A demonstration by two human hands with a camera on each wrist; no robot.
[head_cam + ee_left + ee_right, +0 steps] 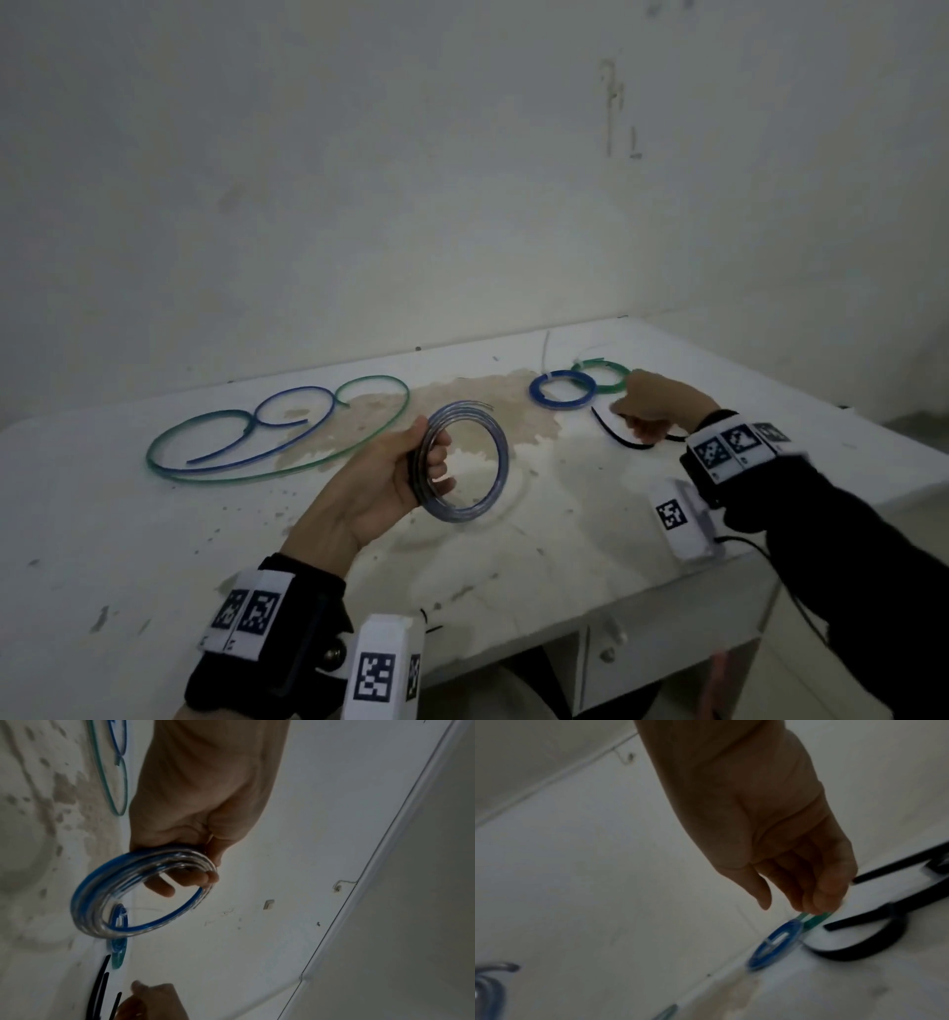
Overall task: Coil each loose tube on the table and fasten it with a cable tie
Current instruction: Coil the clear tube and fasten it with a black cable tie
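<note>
My left hand (429, 449) holds a coil of clear tube with blue turns (502, 457) upright above the middle of the table, fingers through the ring and thumb outside. The left wrist view shows the same grip of the left hand (197, 870) on the coil (85, 902). My right hand (642, 416) hovers at the right over several black cable ties (613, 437), and in the right wrist view the right hand (808, 892) has fingers hanging loosely and nothing seen between them, with the ties (854, 949) just beyond. A loose green tube (287, 470) and a loose blue tube (308, 391) lie at the left.
A blue coil (536, 395) fastened with a white tie and a green coil (606, 367) lie at the back right, beside my right hand. The white table (154, 539) is stained in the middle. A wall runs behind it, and its front edge is near my wrists.
</note>
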